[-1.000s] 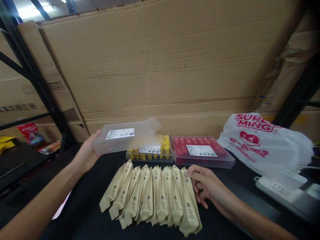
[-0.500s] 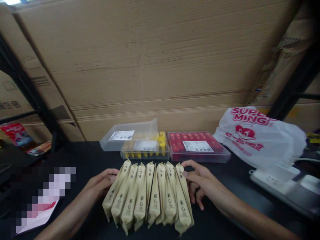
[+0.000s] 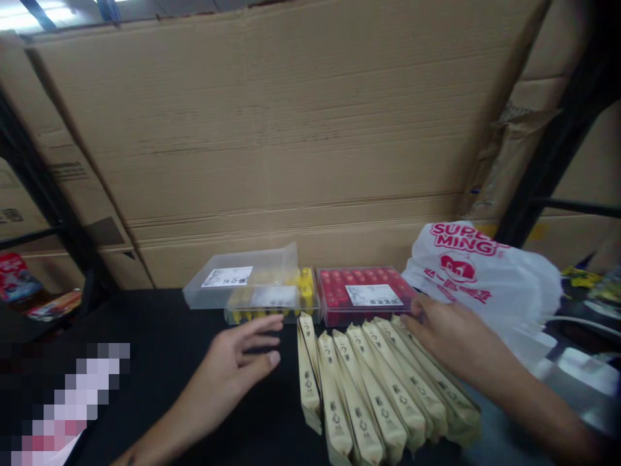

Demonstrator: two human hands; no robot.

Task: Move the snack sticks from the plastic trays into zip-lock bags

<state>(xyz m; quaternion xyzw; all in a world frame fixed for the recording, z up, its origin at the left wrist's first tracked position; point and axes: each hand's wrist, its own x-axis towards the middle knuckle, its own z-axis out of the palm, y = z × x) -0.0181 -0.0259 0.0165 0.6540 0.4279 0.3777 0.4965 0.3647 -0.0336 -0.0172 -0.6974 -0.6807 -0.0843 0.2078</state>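
Several long, narrow beige packets [image 3: 361, 401] with dark printed characters stand on edge side by side on the black table [image 3: 160, 343]. Their row fans toward the lower right. The leftmost packet [image 3: 309, 375] stands slightly apart, tilted against the rest. My left hand [image 3: 237, 369] hovers left of it, fingers spread and holding nothing. At the far end of the rightmost packet [image 3: 451, 395], my right hand [image 3: 446, 330] has its thumb and bent fingers closed on the tip. Part of that grip is hidden by the hand itself.
Behind the packets sit a clear box of yellow pieces [image 3: 272, 304], its frosted lid [image 3: 242, 265] leaning over it, and a clear box of red pieces [image 3: 369, 294]. A white plastic bag [image 3: 480, 272] lies right, near a white power strip [image 3: 582, 375]. Cardboard [image 3: 262, 129] walls the back.
The packet row has shifted right and now leans the other way. My left hand has come away from the row's left side and spread its fingers. My right hand has moved right with the packets.
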